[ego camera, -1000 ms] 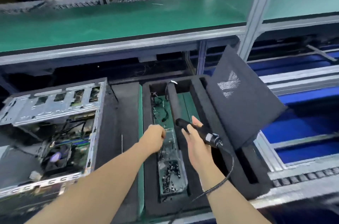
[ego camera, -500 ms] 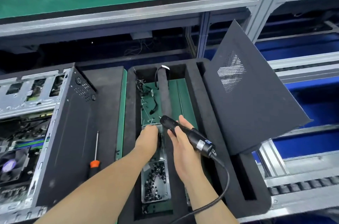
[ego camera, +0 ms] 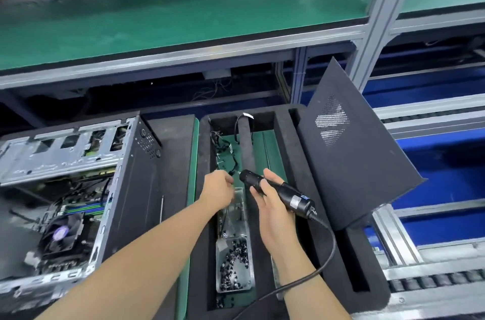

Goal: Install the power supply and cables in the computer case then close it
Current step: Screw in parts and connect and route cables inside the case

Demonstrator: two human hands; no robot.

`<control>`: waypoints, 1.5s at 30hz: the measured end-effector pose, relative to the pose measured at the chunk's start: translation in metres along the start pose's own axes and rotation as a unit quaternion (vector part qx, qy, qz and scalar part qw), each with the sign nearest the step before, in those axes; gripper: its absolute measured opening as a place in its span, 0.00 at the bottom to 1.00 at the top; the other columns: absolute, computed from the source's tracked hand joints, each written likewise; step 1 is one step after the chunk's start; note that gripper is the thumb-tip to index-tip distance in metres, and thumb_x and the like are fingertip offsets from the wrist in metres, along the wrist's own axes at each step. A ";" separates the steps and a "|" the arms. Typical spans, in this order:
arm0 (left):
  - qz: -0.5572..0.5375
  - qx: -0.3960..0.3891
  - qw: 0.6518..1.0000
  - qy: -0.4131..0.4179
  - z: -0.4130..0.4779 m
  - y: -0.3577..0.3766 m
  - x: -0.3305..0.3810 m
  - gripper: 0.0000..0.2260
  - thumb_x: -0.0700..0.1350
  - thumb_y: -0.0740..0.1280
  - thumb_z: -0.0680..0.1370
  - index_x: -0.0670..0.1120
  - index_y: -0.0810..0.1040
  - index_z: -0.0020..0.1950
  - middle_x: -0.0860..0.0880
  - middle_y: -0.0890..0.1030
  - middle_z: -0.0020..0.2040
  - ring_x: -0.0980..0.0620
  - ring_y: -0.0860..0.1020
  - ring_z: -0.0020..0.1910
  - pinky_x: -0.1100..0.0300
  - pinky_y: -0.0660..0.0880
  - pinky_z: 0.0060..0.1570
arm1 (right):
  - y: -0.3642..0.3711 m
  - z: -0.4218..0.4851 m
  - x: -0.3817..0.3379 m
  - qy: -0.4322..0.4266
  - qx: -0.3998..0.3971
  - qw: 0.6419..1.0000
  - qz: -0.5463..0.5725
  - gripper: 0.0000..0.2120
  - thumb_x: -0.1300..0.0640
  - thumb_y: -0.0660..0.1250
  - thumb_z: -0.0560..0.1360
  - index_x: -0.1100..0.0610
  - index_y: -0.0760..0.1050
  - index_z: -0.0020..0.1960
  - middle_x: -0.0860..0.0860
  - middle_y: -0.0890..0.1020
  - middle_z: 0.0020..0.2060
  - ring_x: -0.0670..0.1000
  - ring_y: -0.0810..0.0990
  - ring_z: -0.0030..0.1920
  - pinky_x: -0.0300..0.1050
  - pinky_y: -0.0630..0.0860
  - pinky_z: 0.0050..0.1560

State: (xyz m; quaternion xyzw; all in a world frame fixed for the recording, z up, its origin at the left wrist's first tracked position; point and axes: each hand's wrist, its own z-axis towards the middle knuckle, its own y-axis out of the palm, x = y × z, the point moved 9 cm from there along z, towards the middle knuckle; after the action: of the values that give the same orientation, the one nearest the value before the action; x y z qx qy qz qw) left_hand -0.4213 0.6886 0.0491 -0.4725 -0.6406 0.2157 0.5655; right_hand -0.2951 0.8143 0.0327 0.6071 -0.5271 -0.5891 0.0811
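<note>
Head view. Your right hand (ego camera: 270,212) grasps the black corded electric screwdriver (ego camera: 295,200) over the black foam tray (ego camera: 286,151). Your left hand (ego camera: 219,191) curls at its tip (pinching anything? cannot tell). A clear plastic box of dark screws (ego camera: 235,264) sits in the tray. The open grey metal computer case (ego camera: 78,162) lies to its left, and the black perforated side panel (ego camera: 349,157) leans at right. Green-matted shelf (ego camera: 183,18) on aluminium framing (ego camera: 378,18) above; blue conveyor bed (ego camera: 446,162) beyond.

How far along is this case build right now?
Done: unclear; the inside of the open grey metal computer case is too blurred to judge. In hand: right hand holds the black corded electric screwdriver, left hand at its tip. Left: closing with the black perforated side panel, leaning apart.
</note>
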 end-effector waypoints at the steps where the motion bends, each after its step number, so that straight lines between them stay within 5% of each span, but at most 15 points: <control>1: -0.061 0.020 0.998 -0.003 -0.007 -0.016 0.003 0.10 0.37 0.65 0.80 0.45 0.85 0.45 0.50 0.84 0.41 0.49 0.85 0.44 0.70 0.77 0.37 | 0.009 -0.003 -0.004 -0.004 -0.007 1.000 -0.003 0.16 0.64 0.72 0.78 0.64 0.78 0.65 0.57 0.79 0.69 0.56 0.80 0.69 0.53 0.79 0.67; 3: -0.189 0.058 0.980 -0.015 -0.023 -0.048 0.002 0.12 0.41 0.68 0.80 0.47 0.84 0.38 0.52 0.85 0.34 0.51 0.87 0.40 0.63 0.81 0.41 | 0.032 -0.010 -0.014 -0.012 -0.027 0.999 -0.013 0.13 0.67 0.71 0.79 0.65 0.79 0.63 0.56 0.81 0.68 0.57 0.80 0.68 0.52 0.81 0.64; 5: -0.298 0.090 0.950 -0.020 -0.038 -0.078 -0.003 0.07 0.42 0.70 0.80 0.47 0.86 0.44 0.49 0.87 0.38 0.51 0.87 0.42 0.53 0.83 0.51 | 0.060 -0.022 -0.024 -0.024 -0.048 0.998 -0.024 0.13 0.68 0.71 0.79 0.68 0.78 0.62 0.55 0.82 0.66 0.58 0.81 0.66 0.52 0.82 0.62; 10: -0.539 0.099 0.836 0.014 -0.078 -0.154 -0.021 0.07 0.35 0.67 0.81 0.37 0.81 0.58 0.48 0.86 0.43 0.54 0.86 0.44 0.66 0.80 0.46 | 0.137 -0.065 -0.045 -0.070 -0.130 0.986 -0.077 0.13 0.67 0.72 0.78 0.68 0.78 0.61 0.55 0.85 0.62 0.55 0.85 0.61 0.47 0.83 0.53; 20: -0.708 0.092 0.698 0.053 -0.127 -0.249 -0.122 0.06 0.34 0.62 0.83 0.35 0.77 0.57 0.43 0.85 0.48 0.50 0.86 0.49 0.64 0.81 0.49 | 0.271 -0.157 -0.017 -0.161 -0.259 0.934 -0.184 0.06 0.60 0.73 0.75 0.55 0.85 0.51 0.55 0.86 0.56 0.57 0.86 0.58 0.50 0.84 0.46; 24: -0.730 0.060 0.680 0.040 -0.120 -0.264 -0.161 0.09 0.34 0.61 0.84 0.34 0.76 0.63 0.43 0.86 0.49 0.52 0.85 0.51 0.64 0.81 0.50 | 0.309 -0.175 0.020 -0.192 -0.265 0.916 -0.234 0.05 0.59 0.72 0.74 0.53 0.85 0.49 0.54 0.87 0.53 0.57 0.86 0.55 0.52 0.85 0.44; 28: -0.722 0.032 0.690 0.028 -0.106 -0.274 -0.190 0.12 0.36 0.62 0.84 0.35 0.76 0.66 0.39 0.82 0.61 0.51 0.82 0.60 0.64 0.80 0.55 | 0.337 -0.184 0.058 -0.215 -0.240 0.903 -0.285 0.05 0.61 0.73 0.76 0.52 0.85 0.48 0.50 0.88 0.47 0.52 0.87 0.50 0.48 0.85 0.41; 34: -0.759 -0.011 0.651 0.023 -0.083 -0.278 -0.215 0.10 0.35 0.61 0.84 0.35 0.76 0.64 0.40 0.84 0.58 0.52 0.85 0.55 0.64 0.81 0.51 | 0.361 -0.190 0.076 -0.263 -0.219 0.889 -0.305 0.04 0.60 0.72 0.76 0.53 0.85 0.49 0.50 0.87 0.48 0.52 0.87 0.50 0.48 0.85 0.40; 42: -0.763 -0.030 0.645 0.013 -0.069 -0.271 -0.219 0.08 0.33 0.61 0.84 0.37 0.78 0.59 0.39 0.82 0.56 0.53 0.86 0.49 0.66 0.81 0.47 | 0.362 -0.184 0.083 -0.283 -0.192 0.881 -0.328 0.05 0.60 0.72 0.75 0.51 0.85 0.48 0.52 0.87 0.50 0.52 0.87 0.51 0.47 0.85 0.40; 45: -0.767 -0.038 0.640 0.002 -0.066 -0.268 -0.217 0.08 0.33 0.62 0.83 0.37 0.78 0.59 0.39 0.83 0.57 0.53 0.86 0.48 0.66 0.81 0.46 | 0.361 -0.180 0.082 -0.290 -0.191 0.872 -0.345 0.05 0.58 0.72 0.75 0.51 0.85 0.49 0.51 0.87 0.50 0.52 0.88 0.49 0.55 0.86 0.40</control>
State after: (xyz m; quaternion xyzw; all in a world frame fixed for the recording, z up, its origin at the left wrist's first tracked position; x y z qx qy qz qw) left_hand -0.4751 0.3640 0.1708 0.1671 -0.7800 -0.3206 0.5108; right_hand -0.3680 0.5048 0.2935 0.5252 -0.1614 -0.8183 -0.1691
